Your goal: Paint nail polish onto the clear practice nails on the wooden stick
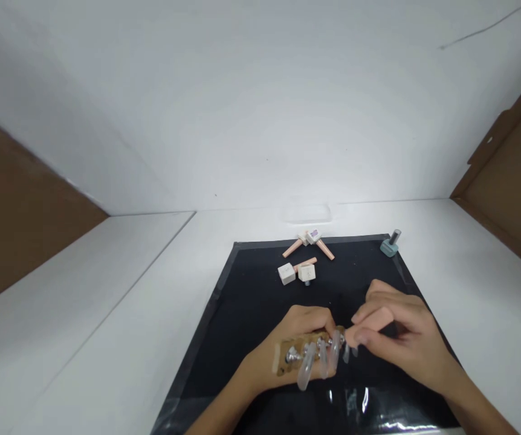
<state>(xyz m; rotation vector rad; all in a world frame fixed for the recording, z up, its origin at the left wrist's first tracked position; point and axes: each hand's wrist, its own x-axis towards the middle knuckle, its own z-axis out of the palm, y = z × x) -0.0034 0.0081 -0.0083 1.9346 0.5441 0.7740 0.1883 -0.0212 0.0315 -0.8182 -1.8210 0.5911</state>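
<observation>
My left hand (303, 329) is wrapped round a tan strip-shaped holder (283, 360) low in the middle of the view. Several clear, long nail tips (306, 366) stand out from metal mounts along it. Between the thumb and fingers of my right hand (401, 329) is a peach-coloured block-like piece (372, 325). Its left end is at the right end of the holder, over the last tips; whether it touches them I cannot tell.
Two white-bodied bottles (286, 273) and a pair with peach caps (313, 236) lie on the black mat (251, 272). A teal bottle (389, 247) sits at the mat's back right corner. A clear tray (307, 213) is behind. Brown panels flank both sides.
</observation>
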